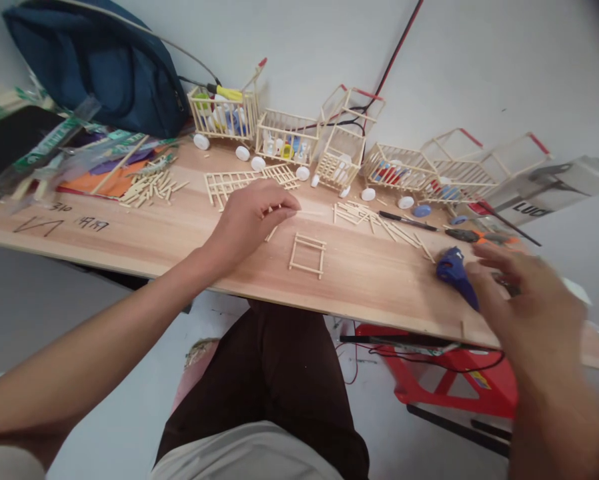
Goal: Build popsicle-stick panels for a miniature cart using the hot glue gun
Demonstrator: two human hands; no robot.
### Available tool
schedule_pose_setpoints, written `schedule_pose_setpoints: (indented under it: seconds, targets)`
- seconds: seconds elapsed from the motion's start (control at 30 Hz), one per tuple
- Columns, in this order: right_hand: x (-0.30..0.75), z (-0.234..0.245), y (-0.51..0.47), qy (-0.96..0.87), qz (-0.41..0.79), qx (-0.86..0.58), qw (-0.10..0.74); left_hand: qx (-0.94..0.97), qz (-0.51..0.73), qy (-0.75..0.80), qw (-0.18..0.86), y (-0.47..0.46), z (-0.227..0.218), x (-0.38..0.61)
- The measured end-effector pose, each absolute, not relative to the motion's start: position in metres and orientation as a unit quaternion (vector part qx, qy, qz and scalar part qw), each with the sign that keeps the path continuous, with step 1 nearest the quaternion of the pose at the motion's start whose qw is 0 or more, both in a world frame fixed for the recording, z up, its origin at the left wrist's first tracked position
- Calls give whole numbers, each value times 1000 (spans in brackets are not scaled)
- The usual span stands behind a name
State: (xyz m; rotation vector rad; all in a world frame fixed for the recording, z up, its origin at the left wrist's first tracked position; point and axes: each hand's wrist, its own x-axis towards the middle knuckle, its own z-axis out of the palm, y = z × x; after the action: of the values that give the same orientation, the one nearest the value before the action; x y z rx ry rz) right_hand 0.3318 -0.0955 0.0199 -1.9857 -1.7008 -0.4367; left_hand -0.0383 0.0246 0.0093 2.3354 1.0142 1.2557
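Pinched over the table's middle, my left hand [254, 217] has pale stick ends between its fingers. A thin pale stick [310, 213], somewhat blurred, runs out to the right from its fingertips. Just in front of it lies a small square frame [307, 256] of thin wooden sticks, flat on the wood. Blurred by motion, my right hand [524, 293] is at the right, its thumb and fingers apart. Close beside its thumb is a blue glue gun [452, 270], partly hidden by the hand; I see no firm grip on it.
Miniature stick carts [285, 137] with white wheels line the wall. Stick grids [239, 183], loose sticks [152, 187], a black pen [408, 221] and orange-handled pliers [479, 236] lie on the table [219, 250]. A blue bag [104, 67] stands back left; a red stool [449, 380] is below.
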Motion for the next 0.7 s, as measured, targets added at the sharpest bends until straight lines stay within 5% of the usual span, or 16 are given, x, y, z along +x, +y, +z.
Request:
schedule_pose_setpoints:
  seconds: [0.2, 0.7]
  targets:
    - [212, 19, -72, -735, -21, -565, 375, 819, 435, 341, 153, 4, 4, -32]
    - [188, -9, -48, -742, 83, -570, 343, 865, 402, 294, 57, 5, -20, -20]
